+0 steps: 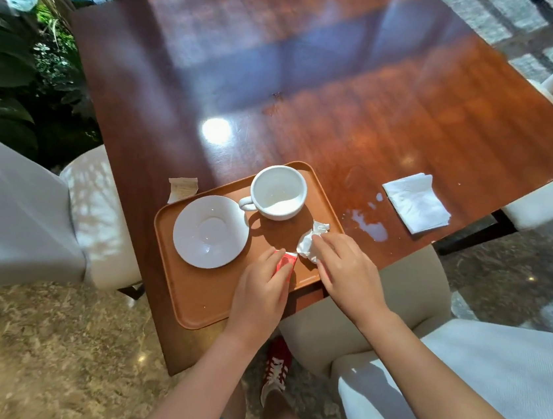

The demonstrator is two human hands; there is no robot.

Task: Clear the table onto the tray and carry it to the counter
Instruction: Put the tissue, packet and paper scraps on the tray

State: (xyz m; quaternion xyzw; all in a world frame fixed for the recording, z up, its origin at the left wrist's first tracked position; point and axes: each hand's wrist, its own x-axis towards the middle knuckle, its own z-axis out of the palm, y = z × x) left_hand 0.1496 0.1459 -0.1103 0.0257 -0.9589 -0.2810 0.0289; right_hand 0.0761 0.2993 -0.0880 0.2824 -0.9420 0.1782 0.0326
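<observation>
step: loading tray (195, 303) | left hand (260, 293) clamped on red packet (285, 262) | right hand (347, 272) pinching crumpled napkin (309, 242) | folded napkin (417, 201) on tabletop (316, 93) right of tray, nearer right hand

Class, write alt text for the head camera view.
Two hands reach onto a brown tray at a wooden table's edge: the left hand holds a red packet, the right hand a crumpled tissue. A cup and saucer sit on it; a napkin lies nearby.
</observation>
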